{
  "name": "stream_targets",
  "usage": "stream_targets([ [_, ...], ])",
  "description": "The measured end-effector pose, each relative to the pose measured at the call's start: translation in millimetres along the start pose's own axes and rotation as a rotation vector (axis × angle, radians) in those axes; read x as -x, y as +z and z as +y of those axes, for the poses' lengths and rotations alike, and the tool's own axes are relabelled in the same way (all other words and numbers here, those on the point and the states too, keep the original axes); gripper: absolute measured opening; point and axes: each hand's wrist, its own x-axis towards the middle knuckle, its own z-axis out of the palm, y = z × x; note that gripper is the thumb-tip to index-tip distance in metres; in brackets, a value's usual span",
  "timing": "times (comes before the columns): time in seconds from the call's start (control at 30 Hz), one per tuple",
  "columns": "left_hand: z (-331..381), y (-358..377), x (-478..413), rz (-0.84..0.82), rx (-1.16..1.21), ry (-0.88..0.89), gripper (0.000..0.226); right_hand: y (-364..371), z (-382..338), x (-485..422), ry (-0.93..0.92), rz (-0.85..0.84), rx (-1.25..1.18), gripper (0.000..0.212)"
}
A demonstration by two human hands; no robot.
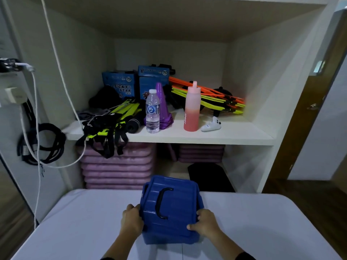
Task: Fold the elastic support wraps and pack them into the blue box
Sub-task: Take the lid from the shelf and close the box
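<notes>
A blue plastic box (174, 203) with its lid on and a black handle (162, 202) on top stands on the white table (75, 222), near the middle. My left hand (131, 219) grips the box's left side, fingers curled over the lid edge. My right hand (205, 223) grips the right side, thumb lying on the lid. No elastic support wrap is visible on the table; the box's inside is hidden by the lid.
Behind the table stands a white shelf unit (187, 136) with a water bottle (152, 111), a pink bottle (191, 107), purple cones (161, 107), blue cartons (120, 83), yellow and orange straps and poles. Pink mats (116, 169) lie stacked below. Cables (37, 147) hang at left.
</notes>
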Motion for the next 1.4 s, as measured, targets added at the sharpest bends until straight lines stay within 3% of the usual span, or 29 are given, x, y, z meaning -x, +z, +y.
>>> stream_targets([
  [0.07,-6,4,-5,0.029,0.01,0.039,0.042,1,-1,-3,-0.035,0.06,0.08,0.024],
  [0.2,-11,11,-8,0.109,-0.111,0.095,0.041,0,-3,-16,-0.169,0.206,0.202,0.046],
  [0.3,0,14,3,0.168,-0.334,0.196,0.034,-1,-8,-30,-0.284,0.164,0.33,0.051],
  [0.47,25,26,11,0.044,-0.509,0.09,0.056,7,-9,-50,-0.319,0.125,0.385,0.054],
  [0.7,14,19,-26,-0.1,-0.433,0.137,0.054,12,5,-67,-0.355,0.184,0.447,0.055],
  [0.8,5,12,-44,-0.171,-0.391,0.19,0.057,9,10,-72,-0.411,0.13,0.457,0.059],
  [0.9,5,11,-50,-0.056,-0.39,0.172,0.053,8,15,-75,-0.404,0.049,0.502,0.063],
  [1.0,10,19,-46,0.083,-0.335,0.17,0.044,12,13,-72,-0.377,0.16,0.611,0.079],
  [1.1,12,33,-41,0.058,-0.336,0.229,0.057,17,9,-69,-0.338,0.267,0.647,0.068],
  [1.4,12,24,-39,-0.02,-0.384,0.21,0.057,13,18,-60,-0.419,0.364,0.552,0.042],
])
